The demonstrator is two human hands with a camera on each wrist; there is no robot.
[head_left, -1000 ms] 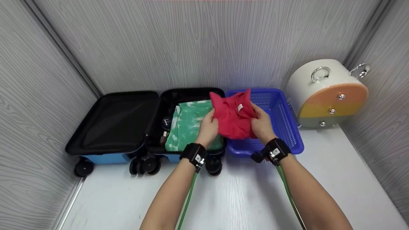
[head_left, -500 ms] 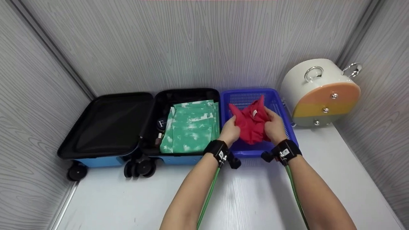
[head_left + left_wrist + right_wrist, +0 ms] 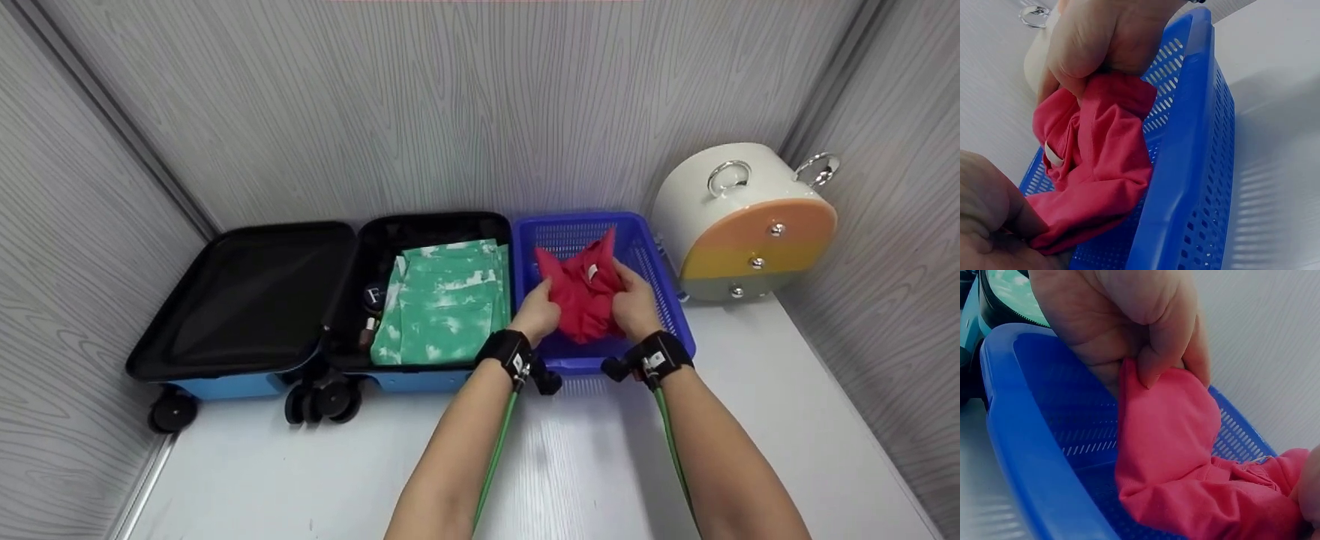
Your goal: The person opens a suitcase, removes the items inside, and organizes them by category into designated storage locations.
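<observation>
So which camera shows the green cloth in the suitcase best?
The head view, because nearly all of the green cloth is in sight there, in the open suitcase. The right wrist view catches only a part, beyond the blue basket. The left wrist view shows none, facing the red cloth.

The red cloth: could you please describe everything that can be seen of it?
The red cloth looks like soft, matte woven fabric, bunched and creased, with stitched seams and a small white tag. In the head view, two upper corners stick up in points. The fingers of the left hand and the right hand pinch it at opposite sides, over the blue basket; whether its underside touches the basket cannot be told.
</observation>
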